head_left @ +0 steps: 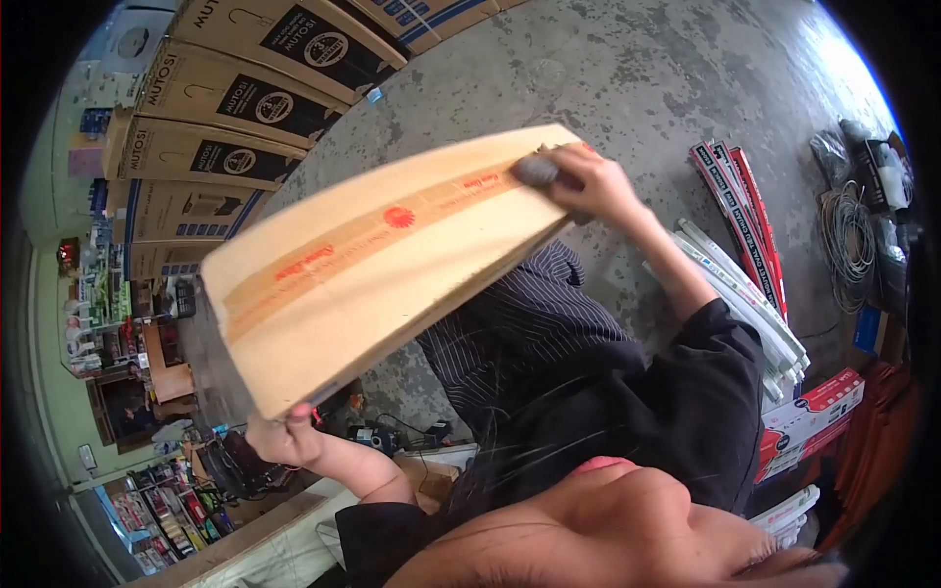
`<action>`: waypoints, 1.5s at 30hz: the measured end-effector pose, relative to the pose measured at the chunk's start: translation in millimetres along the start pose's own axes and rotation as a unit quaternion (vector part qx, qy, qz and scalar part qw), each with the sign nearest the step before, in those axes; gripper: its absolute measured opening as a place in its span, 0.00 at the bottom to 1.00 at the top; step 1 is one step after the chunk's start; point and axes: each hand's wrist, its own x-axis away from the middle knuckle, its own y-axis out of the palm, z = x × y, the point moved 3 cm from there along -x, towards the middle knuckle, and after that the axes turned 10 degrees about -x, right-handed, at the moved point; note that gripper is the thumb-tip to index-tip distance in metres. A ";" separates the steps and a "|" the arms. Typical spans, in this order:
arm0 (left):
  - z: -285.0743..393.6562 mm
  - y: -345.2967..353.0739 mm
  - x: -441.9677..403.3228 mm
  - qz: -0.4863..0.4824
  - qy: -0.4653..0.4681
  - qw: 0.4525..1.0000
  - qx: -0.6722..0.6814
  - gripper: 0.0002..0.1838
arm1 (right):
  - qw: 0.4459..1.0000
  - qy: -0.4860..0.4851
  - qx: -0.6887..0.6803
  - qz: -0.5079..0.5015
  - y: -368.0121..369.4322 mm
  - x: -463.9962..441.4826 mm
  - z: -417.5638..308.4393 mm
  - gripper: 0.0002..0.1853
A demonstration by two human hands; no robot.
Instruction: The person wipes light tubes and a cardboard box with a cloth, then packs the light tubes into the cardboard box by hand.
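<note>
A long cardboard box (392,240) with brown tape and red print along its face is held tilted above the floor. My left hand (284,438) is closed at its lower left corner, with something small and red beside the fingertips. Near the box's upper right end, my right hand (593,186) is bent over the edge and grips it. A blurred dark grey thing (535,170) lies against the box at these fingers; I cannot make out what it is.
Large printed cartons (235,98) are stacked at the upper left. Long red packages (742,220) and white ones (745,304) lie on the concrete floor (490,83) at the right, near coiled cable (846,233). Stocked shelves (167,514) stand at the lower left.
</note>
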 end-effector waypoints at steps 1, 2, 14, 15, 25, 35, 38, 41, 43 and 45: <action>1.5 1.8 6.0 -0.017 0.012 0.999 -0.028 0.16 | 0.994 0.091 0.053 -0.027 -9.1 9.1 49.6 0.19; -0.5 4.9 10.2 -0.044 -0.016 0.997 -0.057 0.16 | 0.972 0.194 0.120 -0.063 -17.5 25.4 109.7 0.19; -8.3 176.4 -12.7 -0.148 -0.212 0.950 0.173 0.11 | 0.874 0.266 0.048 0.404 -75.8 130.8 147.4 0.20; -2.7 198.2 -15.1 -0.160 -0.229 0.936 0.216 0.12 | 0.879 0.289 0.015 0.378 -63.2 130.6 148.0 0.19; 38.3 372.9 25.5 -0.227 -0.244 0.919 0.212 0.21 | 0.948 0.141 -0.119 0.259 47.0 47.8 13.8 0.23; -2.4 321.8 34.2 -0.492 -0.070 0.834 0.238 0.27 | 0.932 0.185 -0.070 0.304 66.0 24.1 81.2 0.22; -14.1 323.1 45.6 -0.517 -0.096 0.834 0.165 0.25 | 0.930 0.214 -0.080 0.286 70.6 23.7 82.5 0.23; -15.9 331.5 38.6 -0.369 -0.168 0.883 0.235 0.18 | 0.927 0.176 -0.105 0.314 79.5 20.7 61.7 0.23; -22.3 339.7 26.8 -0.348 -0.194 0.886 0.238 0.18 | 0.917 0.141 -0.161 0.336 85.5 13.6 29.5 0.22; -29.1 366.8 29.6 -0.304 -0.223 0.854 0.359 0.15 | 0.923 0.118 -0.158 0.332 103.2 8.8 17.5 0.24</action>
